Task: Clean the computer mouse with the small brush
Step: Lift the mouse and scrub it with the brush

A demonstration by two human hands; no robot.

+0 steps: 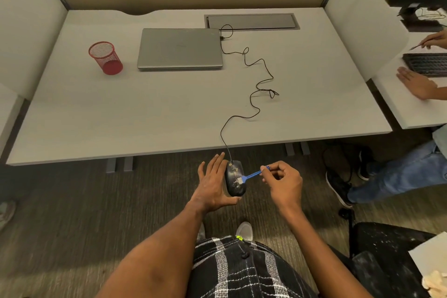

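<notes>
The glossy black, oval computer mouse (235,178), flecked with pale crumbs, is held off the grey desk (121,109), just nearer than its near edge. The left hand (211,184) cradles it, fingers straight and thumb hooked round its near end. The right hand (283,181) pinches the small brush (254,173) by its thin blue plastic handle, with the white bristles touching the mouse's top. The thin black cable (254,113) snakes far to a closed silver laptop (180,48).

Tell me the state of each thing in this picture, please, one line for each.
mouse: speckled with pale dirt, held by the left hand
brush: pinched by the right hand, bristles on the mouse
laptop: lid closed, mouse cable plugged in
red mesh cup: upright on the desk
</notes>
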